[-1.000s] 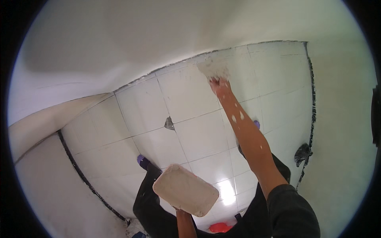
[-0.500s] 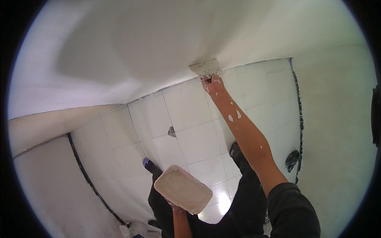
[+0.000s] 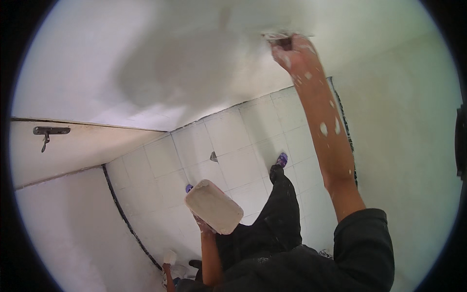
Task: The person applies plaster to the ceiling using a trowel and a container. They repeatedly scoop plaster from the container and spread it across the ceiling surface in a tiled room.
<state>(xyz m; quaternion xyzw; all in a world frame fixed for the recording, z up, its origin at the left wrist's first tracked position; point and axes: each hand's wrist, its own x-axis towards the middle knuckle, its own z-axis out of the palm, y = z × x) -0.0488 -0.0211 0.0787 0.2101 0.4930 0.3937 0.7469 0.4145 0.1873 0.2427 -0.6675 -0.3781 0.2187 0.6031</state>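
My right hand (image 3: pixel 297 53) reaches far up and grips a putty knife (image 3: pixel 279 36), its wide blade edge-on against the pale wall (image 3: pixel 204 63) and smeared with white putty. White splashes dot that hand and forearm. Low in front of my body, my left hand (image 3: pixel 203 225) supports a rectangular tub (image 3: pixel 214 207) from beneath and along its near left side. Pale putty coats the inside of the tub, which is tilted. Most of the left fingers are hidden under it.
A door with a metal handle (image 3: pixel 51 130) stands at the left. Pale floor tiles (image 3: pixel 233 131) bear a small grey patch (image 3: pixel 213 156). Dark strips (image 3: pixel 127 221) edge the floor. My foot wears a purple slipper (image 3: pixel 281 159). At the lower left, another person's hand (image 3: pixel 167 268) is near a pale object (image 3: pixel 170 256).
My right hand has moved up the wall with the putty knife, from near the floor line. My right foot has come forward. The tub has shifted slightly up and left in view.
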